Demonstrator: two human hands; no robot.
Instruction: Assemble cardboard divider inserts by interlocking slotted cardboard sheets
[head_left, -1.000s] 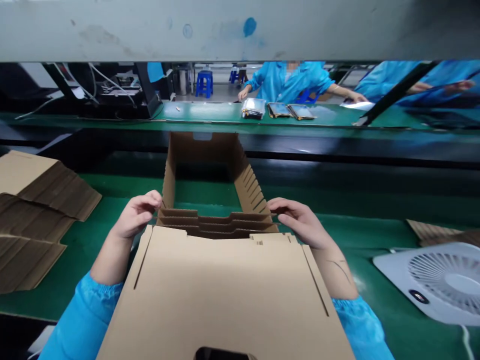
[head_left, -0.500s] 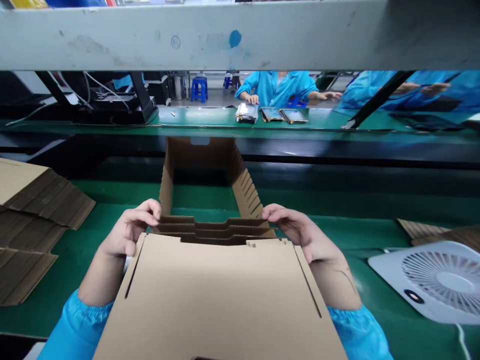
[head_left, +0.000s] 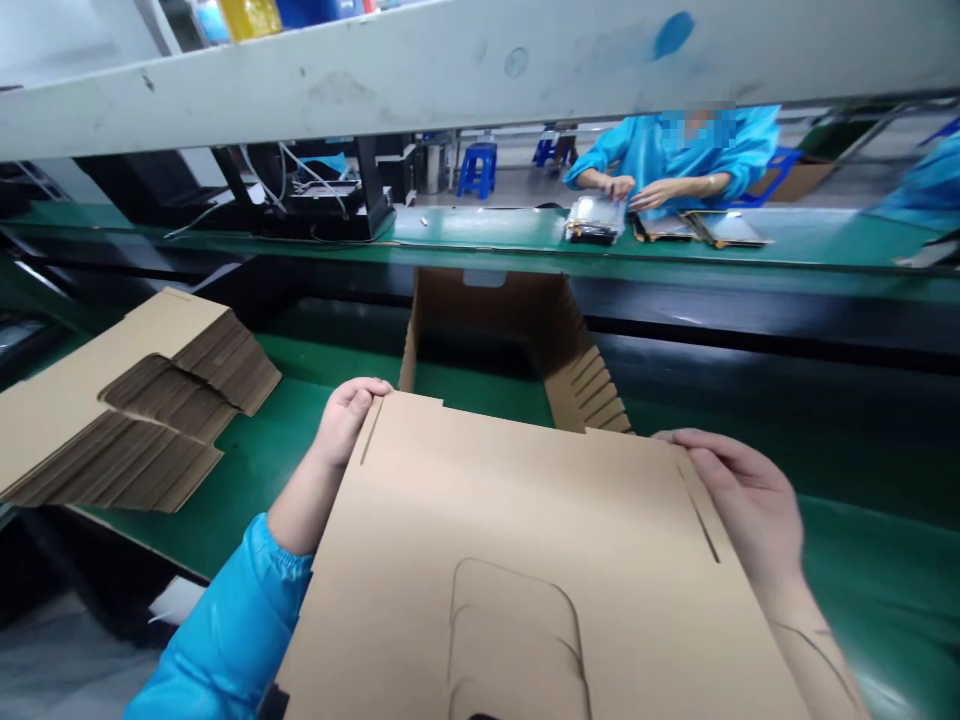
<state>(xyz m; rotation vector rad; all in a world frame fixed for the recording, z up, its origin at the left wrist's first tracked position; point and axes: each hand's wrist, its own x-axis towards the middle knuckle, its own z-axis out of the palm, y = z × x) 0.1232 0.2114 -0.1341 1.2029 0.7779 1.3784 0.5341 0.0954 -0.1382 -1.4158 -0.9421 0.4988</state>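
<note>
A flat, die-cut cardboard sheet (head_left: 517,500) fills the lower middle of the view, with slots near its two far corners and a rounded cut line in its face. My left hand (head_left: 349,425) pinches its far left corner between thumb and fingers. At the far right corner, my right hand (head_left: 739,490) grips the edge, thumb on top. Just beyond the sheet stands an open cardboard frame (head_left: 491,305) with a notch in its back wall and slits along its right side. Its near part is hidden behind the sheet.
A stack of flat cardboard sheets (head_left: 187,385) lies on the green bench (head_left: 285,425) at left. Overhead runs a grey beam (head_left: 420,80). On the far bench, a co-worker (head_left: 675,165) in blue handles flat panels (head_left: 596,218). Black equipment (head_left: 322,205) stands further left.
The view has swung left and the fan has left it. Both hands now hold the sheet's far corners, which cover the dividers seen before. The co-worker's hands have come together.
</note>
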